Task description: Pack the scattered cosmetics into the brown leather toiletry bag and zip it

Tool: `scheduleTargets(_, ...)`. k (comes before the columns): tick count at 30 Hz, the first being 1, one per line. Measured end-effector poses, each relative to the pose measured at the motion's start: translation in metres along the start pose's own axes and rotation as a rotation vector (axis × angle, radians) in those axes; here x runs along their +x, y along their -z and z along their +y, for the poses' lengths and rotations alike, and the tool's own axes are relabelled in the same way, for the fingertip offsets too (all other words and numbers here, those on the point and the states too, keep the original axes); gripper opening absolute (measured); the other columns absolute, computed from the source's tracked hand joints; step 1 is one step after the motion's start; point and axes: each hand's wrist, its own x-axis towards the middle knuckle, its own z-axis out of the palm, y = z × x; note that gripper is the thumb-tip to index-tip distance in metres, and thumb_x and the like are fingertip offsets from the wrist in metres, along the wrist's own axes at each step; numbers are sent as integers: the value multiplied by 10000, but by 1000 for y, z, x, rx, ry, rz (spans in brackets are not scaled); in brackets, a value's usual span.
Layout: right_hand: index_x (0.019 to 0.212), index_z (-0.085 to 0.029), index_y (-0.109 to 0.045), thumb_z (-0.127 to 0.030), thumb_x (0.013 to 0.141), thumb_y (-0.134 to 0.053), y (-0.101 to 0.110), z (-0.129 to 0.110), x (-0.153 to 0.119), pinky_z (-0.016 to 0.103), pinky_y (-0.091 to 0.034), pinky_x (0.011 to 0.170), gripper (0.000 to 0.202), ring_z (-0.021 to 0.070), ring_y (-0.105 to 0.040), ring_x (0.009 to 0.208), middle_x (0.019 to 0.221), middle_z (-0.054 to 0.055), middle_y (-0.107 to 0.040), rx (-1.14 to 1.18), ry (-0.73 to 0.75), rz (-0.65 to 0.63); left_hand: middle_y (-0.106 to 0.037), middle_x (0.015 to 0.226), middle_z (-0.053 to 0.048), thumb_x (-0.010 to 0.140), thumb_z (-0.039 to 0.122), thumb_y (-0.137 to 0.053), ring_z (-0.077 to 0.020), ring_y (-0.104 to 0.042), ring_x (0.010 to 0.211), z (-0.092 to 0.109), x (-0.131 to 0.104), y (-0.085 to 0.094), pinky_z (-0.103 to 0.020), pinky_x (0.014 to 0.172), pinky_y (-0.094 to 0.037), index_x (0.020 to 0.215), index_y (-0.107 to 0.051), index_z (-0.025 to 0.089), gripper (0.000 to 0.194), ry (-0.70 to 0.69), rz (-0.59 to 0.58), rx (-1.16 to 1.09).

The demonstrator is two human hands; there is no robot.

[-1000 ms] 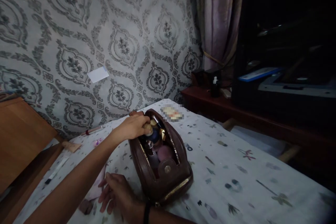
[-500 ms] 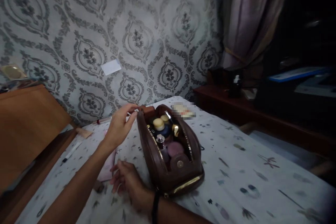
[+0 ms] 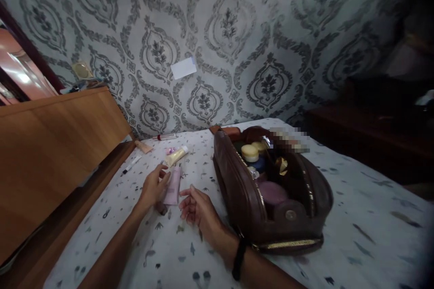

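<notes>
My left hand [image 3: 154,187] is beside a pale pink tube [image 3: 174,185] lying on the patterned bedsheet. Its fingers are slightly bent and apart, and I see nothing held in them. On the tube's other side, my right hand [image 3: 200,211] hovers with loosely curled, separated fingers and nothing in it. A small dark brown item [image 3: 162,209] lies under the left wrist. Just beyond the pink tube rests a cream-yellow tube [image 3: 176,156] with a white cap. To the right stands an unzipped brown toiletry bag [image 3: 233,189] holding yellow-lidded jars [image 3: 250,153] and a round mauve item [image 3: 272,192].
A wooden headboard [image 3: 61,144] borders the bed at left. Near it lie a peach tube [image 3: 143,146], a white tube with dark cap [image 3: 131,165] and a lip gloss tube [image 3: 165,136]. Behind the bag is a brown-orange item [image 3: 230,132]. Patterned wallpaper [image 3: 227,22] rises behind.
My left hand has left the bag's far left edge and come down left to the pink tube. The view has turned left, showing more small tubes. My right hand remains close by.
</notes>
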Motion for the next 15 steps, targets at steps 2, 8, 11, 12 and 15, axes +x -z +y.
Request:
scheduleTargets(2, 900, -148, -634, -745, 647, -714, 1, 1, 1, 219, -296, 425, 654, 114, -569, 483, 660, 7, -634, 13, 9, 18, -675, 854, -28, 905, 447, -474, -215, -632, 804, 1, -10, -7, -340, 727, -478, 1112, -588, 221, 327, 6, -18, 113)
scheduleTargets(8, 897, -156, -652, -696, 602, -782, 2, 4, 4, 231, -353, 449, 629, 137, -614, 544, 751, 20, -640, 61, 17, 91, -684, 917, -49, 924, 407, -468, -225, -630, 881, 1, -22, -10, -358, 808, -487, 1068, -619, 219, 281, -71, -84, 103)
scheduleTargets(11, 869, -156, -660, -678, 571, -805, 2, 4, 6, 234, -365, 453, 619, 138, -611, 543, 747, 19, -638, 67, 9, 112, -689, 871, -28, 937, 362, -437, -194, -639, 790, -9, -15, -6, -322, 747, -499, 1061, -616, 210, 265, -47, -89, 10)
scheduleTargets(12, 863, -155, -662, -678, 563, -811, 2, 4, 6, 233, -367, 456, 621, 137, -609, 543, 743, 18, -638, 66, 5, 117, -694, 876, -27, 941, 340, -427, -192, -644, 794, -14, -9, -5, -318, 746, -502, 1069, -613, 209, 261, -35, -80, 25)
scheduleTargets(15, 843, -153, -671, -688, 548, -816, 1, 3, 5, 234, -369, 463, 628, 138, -610, 549, 736, 22, -639, 57, -9, 115, -700, 1037, -62, 937, 281, -440, -216, -642, 977, -26, 18, -6, -343, 867, -498, 1117, -600, 204, 253, -30, -49, 142)
